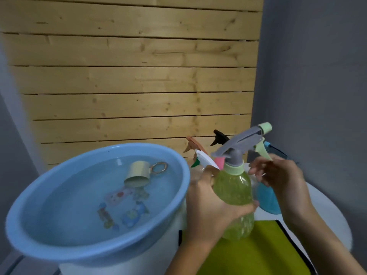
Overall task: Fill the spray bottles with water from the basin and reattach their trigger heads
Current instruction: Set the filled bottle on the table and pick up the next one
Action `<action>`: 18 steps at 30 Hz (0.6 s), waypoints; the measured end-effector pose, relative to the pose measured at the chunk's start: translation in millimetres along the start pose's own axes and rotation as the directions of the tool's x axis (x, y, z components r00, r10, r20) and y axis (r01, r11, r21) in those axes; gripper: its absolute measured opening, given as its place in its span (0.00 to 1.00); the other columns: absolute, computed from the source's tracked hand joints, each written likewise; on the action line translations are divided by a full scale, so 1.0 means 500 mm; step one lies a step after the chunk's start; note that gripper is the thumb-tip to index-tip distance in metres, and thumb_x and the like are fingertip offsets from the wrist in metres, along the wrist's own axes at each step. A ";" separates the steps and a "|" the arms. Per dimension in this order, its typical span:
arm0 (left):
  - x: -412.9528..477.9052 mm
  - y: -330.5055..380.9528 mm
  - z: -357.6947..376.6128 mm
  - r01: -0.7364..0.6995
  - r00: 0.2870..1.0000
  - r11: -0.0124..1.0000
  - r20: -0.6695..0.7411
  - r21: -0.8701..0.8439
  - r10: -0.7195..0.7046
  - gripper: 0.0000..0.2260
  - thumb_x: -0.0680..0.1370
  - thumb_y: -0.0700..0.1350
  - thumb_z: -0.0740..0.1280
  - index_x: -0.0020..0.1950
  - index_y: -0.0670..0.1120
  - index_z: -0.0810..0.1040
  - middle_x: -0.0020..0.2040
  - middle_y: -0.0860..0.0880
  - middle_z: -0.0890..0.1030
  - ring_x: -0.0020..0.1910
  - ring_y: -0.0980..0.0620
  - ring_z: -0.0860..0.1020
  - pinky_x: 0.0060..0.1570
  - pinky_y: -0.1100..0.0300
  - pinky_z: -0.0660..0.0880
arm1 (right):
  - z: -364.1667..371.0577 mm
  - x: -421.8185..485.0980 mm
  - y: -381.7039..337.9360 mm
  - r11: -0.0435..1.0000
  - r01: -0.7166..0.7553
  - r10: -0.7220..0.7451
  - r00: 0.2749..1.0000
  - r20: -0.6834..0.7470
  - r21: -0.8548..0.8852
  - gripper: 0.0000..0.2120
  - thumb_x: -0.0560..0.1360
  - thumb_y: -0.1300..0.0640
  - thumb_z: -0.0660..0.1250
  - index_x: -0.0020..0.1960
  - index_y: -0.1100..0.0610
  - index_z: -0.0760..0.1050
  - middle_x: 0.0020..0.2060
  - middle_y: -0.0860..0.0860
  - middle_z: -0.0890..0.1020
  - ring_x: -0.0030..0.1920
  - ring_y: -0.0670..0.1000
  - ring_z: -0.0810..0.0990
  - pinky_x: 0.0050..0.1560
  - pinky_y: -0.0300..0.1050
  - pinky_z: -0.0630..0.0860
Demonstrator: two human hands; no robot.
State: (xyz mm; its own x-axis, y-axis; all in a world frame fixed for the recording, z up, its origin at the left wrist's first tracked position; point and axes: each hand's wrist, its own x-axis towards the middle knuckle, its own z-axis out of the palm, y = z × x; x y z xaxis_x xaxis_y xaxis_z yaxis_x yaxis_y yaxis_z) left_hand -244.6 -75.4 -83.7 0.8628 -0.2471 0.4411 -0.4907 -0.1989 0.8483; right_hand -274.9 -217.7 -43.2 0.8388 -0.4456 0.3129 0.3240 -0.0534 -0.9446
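My left hand (pixel 210 203) grips the body of a green spray bottle (pixel 234 191), held upright above the table's front. Its grey trigger head (pixel 240 141) with a pale green nozzle sits on the neck. My right hand (pixel 278 175) is at the pale green trigger lever, fingers loosely curled near it; whether they touch it is unclear. To the left stands the blue basin (pixel 25 231) with water, and a beige cup (pixel 137 173) with a ring handle floats in it.
Behind the green bottle stand several other spray bottles: a blue one (pixel 267 199), a white head (pixel 204 158), a brown head (pixel 193 144) and a black head (pixel 219 136). A yellow-green cloth (pixel 258 251) lies on the round white table (pixel 327 211). Wooden slats and a grey wall stand behind.
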 end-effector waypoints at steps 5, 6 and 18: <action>-0.013 -0.043 0.051 0.013 1.000 0.999 0.027 0.044 -0.014 0.31 0.49 0.62 0.77 0.48 0.58 0.73 0.44 0.62 0.79 0.45 0.62 0.78 0.45 0.61 0.77 | -0.026 -0.030 0.025 0.980 0.090 -0.093 0.996 -0.005 -0.177 0.18 0.77 0.60 0.51 0.40 0.59 0.79 0.28 0.51 0.80 0.26 0.44 0.67 0.28 0.35 0.62; -0.014 -0.047 0.062 0.005 0.999 0.999 0.033 0.053 -0.007 0.32 0.49 0.62 0.78 0.49 0.59 0.72 0.44 0.64 0.79 0.46 0.65 0.77 0.46 0.65 0.76 | -0.028 -0.035 0.024 0.978 0.097 -0.102 0.995 -0.019 -0.184 0.18 0.77 0.54 0.52 0.40 0.58 0.79 0.29 0.51 0.80 0.26 0.44 0.67 0.27 0.34 0.63; -0.031 -0.076 0.149 0.080 0.996 0.991 0.041 0.112 -0.085 0.36 0.49 0.72 0.70 0.52 0.57 0.70 0.44 0.58 0.82 0.45 0.56 0.81 0.42 0.58 0.77 | -0.046 -0.056 0.075 0.809 0.090 -0.226 0.960 -0.167 -0.580 0.31 0.76 0.30 0.44 0.50 0.53 0.74 0.51 0.52 0.67 0.50 0.29 0.65 0.52 0.27 0.65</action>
State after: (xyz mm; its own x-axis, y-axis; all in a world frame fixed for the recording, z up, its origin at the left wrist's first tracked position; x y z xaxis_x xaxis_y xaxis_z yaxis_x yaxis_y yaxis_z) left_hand -248.4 -134.6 -144.4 0.8956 -0.2677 0.3553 -0.4307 -0.3226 0.8428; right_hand -296.3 -227.7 -89.5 0.6587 -0.5646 0.4973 0.0836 -0.6019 -0.7942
